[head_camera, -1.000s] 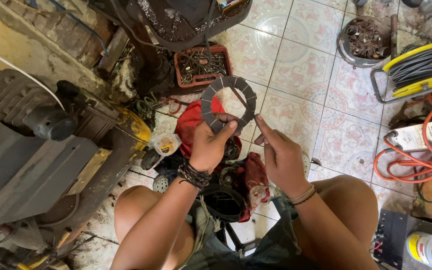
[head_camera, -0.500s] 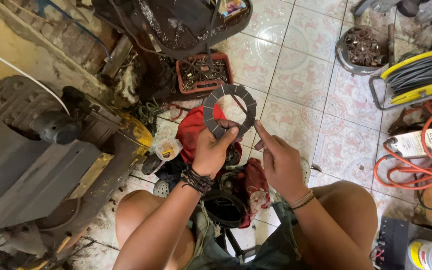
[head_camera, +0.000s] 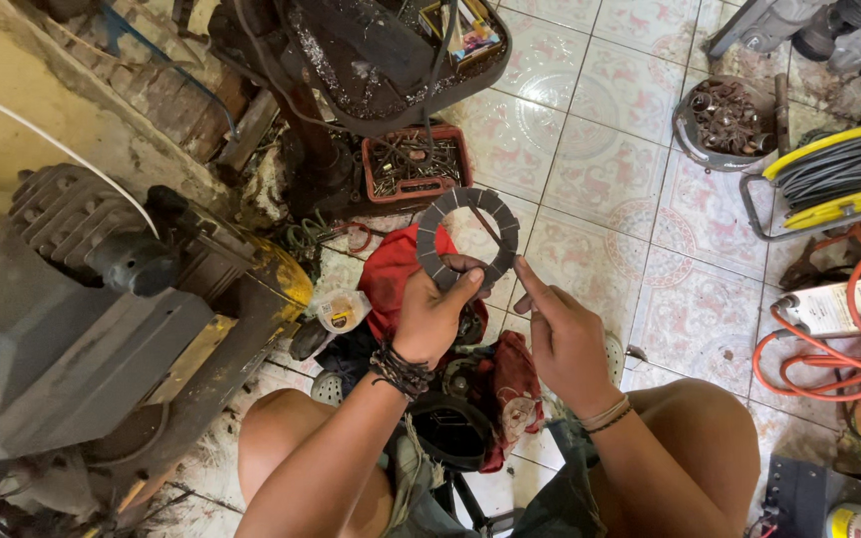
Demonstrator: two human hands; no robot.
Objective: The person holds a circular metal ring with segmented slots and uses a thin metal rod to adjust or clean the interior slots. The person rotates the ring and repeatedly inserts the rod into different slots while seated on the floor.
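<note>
A: What is being held, and where?

B: A flat grey ring (head_camera: pixel 467 238) with segmented pads round its face is held up over the tiled floor (head_camera: pixel 600 149), above a red cloth (head_camera: pixel 391 274) and in front of a red tray (head_camera: pixel 416 164) of small metal bits. The left hand (head_camera: pixel 433 317) is closed on the ring's lower edge, thumb on the near face and fingers behind. The right hand (head_camera: pixel 562 334) is half closed, its forefinger stretched out to the ring's lower right rim; whether the tip actually touches cannot be told.

A: How is the ring judged to handle?

B: It is judged stiff and fairly light, since it is kept upright by a pinch at one edge without sagging. The padded face looks rough rather than slippery, though an oily film cannot be ruled out in such a grimy spot.

A: Where is it best gripped?

B: The rim is probably best, with the thumb laid across the band as is done now. The open middle also allows a finger to be hooked through. The pads may chip if the ring is dropped on tile.
</note>
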